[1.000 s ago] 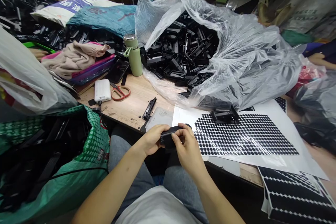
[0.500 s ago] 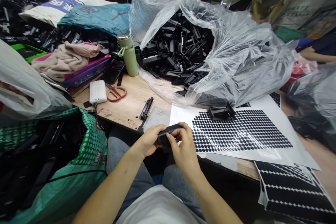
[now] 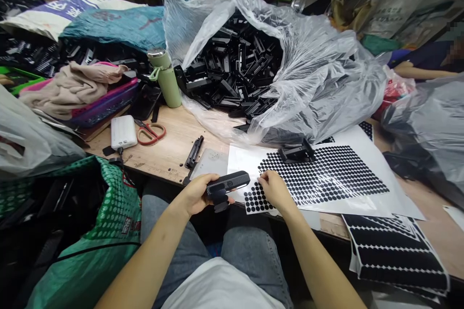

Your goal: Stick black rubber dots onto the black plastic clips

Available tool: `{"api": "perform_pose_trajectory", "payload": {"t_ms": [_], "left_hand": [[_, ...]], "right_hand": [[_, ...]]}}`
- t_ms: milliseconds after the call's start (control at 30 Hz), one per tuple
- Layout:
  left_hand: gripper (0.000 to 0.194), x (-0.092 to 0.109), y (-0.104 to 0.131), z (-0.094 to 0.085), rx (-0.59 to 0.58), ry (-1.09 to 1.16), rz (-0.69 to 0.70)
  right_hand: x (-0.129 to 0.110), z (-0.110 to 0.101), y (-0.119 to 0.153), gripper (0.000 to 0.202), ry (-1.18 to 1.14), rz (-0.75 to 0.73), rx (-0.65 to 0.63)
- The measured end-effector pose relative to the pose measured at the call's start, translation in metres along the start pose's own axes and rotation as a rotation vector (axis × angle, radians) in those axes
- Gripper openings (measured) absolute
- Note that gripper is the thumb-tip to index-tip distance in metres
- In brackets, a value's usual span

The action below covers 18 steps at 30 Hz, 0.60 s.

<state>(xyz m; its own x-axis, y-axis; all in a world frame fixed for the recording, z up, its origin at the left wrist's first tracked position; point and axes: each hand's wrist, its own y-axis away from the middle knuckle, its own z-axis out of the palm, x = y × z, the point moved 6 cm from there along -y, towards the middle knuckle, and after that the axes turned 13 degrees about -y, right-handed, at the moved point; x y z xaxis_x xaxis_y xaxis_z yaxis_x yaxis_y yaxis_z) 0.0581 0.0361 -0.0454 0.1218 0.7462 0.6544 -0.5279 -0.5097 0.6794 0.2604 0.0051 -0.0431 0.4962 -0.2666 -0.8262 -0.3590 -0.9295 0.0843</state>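
Note:
My left hand (image 3: 197,196) is closed round one end of a black plastic part (image 3: 234,182) with a ribbed, carbon-like face. A small round mark shows on that face, and a dark piece hangs below it. Over the left side of a sheet of round black stickers (image 3: 333,169), my right hand (image 3: 276,190) is pinched at the dots. Whatever lies between its fingertips is too small to make out. Another black plastic part (image 3: 297,152) rests on the sheet's upper edge. A slim black part (image 3: 195,151) lies on the table left of the sheet.
A large clear plastic bag (image 3: 326,87) full of black parts stands behind the sheet. Left are a green flask (image 3: 168,84), red-handled scissors (image 3: 151,134), a white power bank (image 3: 123,132) and a green bag (image 3: 108,203) of parts. More sticker sheets (image 3: 398,251) hang over the right edge.
My right hand has let go of the black part and moved right onto the sticker sheet. My left hand keeps the part, now turned with its ribbed face showing. The view has shifted slightly.

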Motion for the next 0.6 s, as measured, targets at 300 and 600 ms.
{"api": "perform_pose_trajectory", "payload": {"t_ms": [300, 600], "left_hand": [[0.015, 0.001, -0.002, 0.007, 0.058, 0.017, -0.011], [0.012, 0.0, -0.007, 0.002, 0.074, 0.025, 0.072]], "right_hand": [[-0.073, 0.022, 0.036, 0.018, -0.361, -0.127, -0.128], [-0.069, 0.03, 0.036, 0.017, -0.379, -0.074, -0.087]]}}
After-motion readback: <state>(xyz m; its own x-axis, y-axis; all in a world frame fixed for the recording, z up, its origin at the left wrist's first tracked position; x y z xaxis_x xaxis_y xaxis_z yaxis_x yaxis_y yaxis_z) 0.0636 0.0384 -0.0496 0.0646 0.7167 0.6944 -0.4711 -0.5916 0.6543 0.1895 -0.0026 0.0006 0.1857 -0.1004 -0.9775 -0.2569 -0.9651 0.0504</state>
